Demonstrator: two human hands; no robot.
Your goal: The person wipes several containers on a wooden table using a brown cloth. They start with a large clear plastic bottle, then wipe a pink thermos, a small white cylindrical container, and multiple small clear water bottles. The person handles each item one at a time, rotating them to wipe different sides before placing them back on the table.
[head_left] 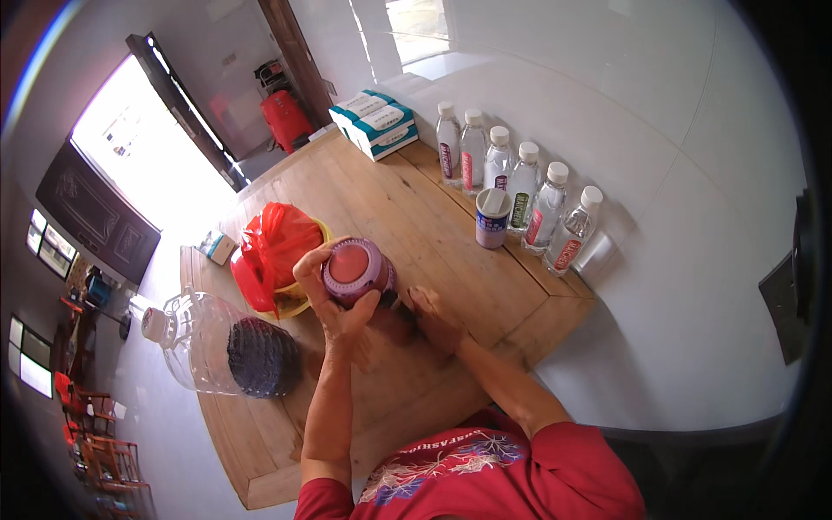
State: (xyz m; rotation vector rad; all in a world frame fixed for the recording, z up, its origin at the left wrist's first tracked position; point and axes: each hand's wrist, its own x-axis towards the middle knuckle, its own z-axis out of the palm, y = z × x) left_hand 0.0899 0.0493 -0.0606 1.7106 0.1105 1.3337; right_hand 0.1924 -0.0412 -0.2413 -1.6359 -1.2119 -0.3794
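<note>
Near purple jar (351,263), jug (192,340) (dark contents (263,360))

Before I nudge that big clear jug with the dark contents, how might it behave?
The clear jug would probably feel bottom-heavy, since its dark contents sit in the lower part. Standing on a broad base, it seems more apt to slide than tip under a gentle push. Its see-through upper walls look like thin plastic, so they may flex.

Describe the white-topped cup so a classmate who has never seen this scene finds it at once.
Start at the wooden table, along whose wall side stand six clear bottles. Just in front of them is the cup, shorter than any bottle, its sides purple and blue.
</note>
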